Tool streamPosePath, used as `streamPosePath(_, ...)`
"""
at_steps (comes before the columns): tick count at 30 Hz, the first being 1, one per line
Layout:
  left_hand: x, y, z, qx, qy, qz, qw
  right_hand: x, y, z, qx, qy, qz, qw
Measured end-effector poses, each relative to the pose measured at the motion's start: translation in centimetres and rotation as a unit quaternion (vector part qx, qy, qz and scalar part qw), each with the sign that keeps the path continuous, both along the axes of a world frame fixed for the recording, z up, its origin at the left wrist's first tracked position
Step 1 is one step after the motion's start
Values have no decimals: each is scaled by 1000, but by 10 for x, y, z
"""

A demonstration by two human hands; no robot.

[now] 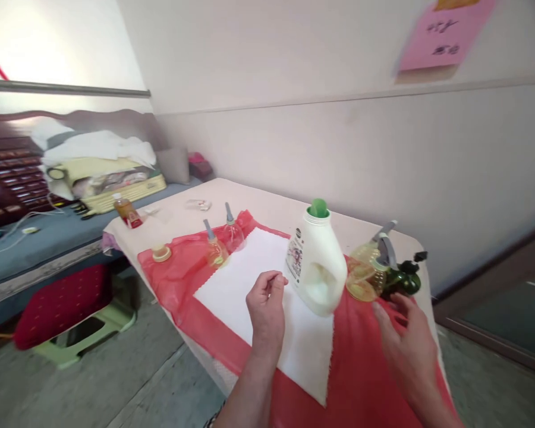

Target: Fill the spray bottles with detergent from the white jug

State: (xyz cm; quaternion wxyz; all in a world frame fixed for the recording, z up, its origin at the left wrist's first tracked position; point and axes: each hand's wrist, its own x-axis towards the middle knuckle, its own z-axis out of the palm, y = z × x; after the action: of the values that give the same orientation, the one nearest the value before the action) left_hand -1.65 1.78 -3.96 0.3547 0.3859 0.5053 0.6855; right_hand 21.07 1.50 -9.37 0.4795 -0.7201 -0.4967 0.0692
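Head view, lower centre of frame: left hand hovers over white cloth, fingers curled in, thumb and fingertips pinched together, nothing visibly held. It sits just left of the white detergent bottle, apart from it. Bottle stands upright at frame centre on the cloth's right edge, green cap on top, label facing left.

Lower right: right hand is open, fingers spread flat, reaching toward the yellow funnel and dark green sprayer, fingertips near them; contact can't be told. Grey-handled clear bottle just behind those.

White cloth lies on red mesh fabric, which covers the beige table. Left of centre on the mesh: two small spout bottles side by side, small yellow lid further left. Amber bottle with red base near the table's far left corner. Pink note on wall, upper right. Red cushioned stool at lower left on the floor.
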Motion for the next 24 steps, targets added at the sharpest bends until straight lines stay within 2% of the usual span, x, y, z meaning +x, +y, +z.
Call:
streamPosePath(2, -6, 3, 2, -9, -23, 29, 999, -26, -19, 2, -11, 10, 53, 998)
streamPosePath(5, -20, 6, 5, -5, -86, 103, 991, -80, -29, 6, -25, 18, 213, 976)
streamPosePath(7, -33, 7, 7, 11, -140, 174, 975, -119, -18, 10, -22, 27, 302, 953)
streamPosePath(10, -56, 8, 9, 42, -221, 265, 938, -179, 21, 19, -21, 43, 405, 913)
streamPosePath(15, -85, 8, 10, 57, -308, 303, 900, -276, 112, 25, -46, 54, 469, 880)
streamPosePath(18, -94, 10, 11, 50, -336, 311, 887, -324, 152, 24, -78, 77, 477, 872)
streamPosePath(21, -101, 11, 10, 47, -343, 306, 887, -352, 166, 23, -99, 101, 491, 860)
streamPosePath(24, -106, 11, 6, 38, -338, 298, 892, -350, 153, 31, -105, 125, 496, 853)
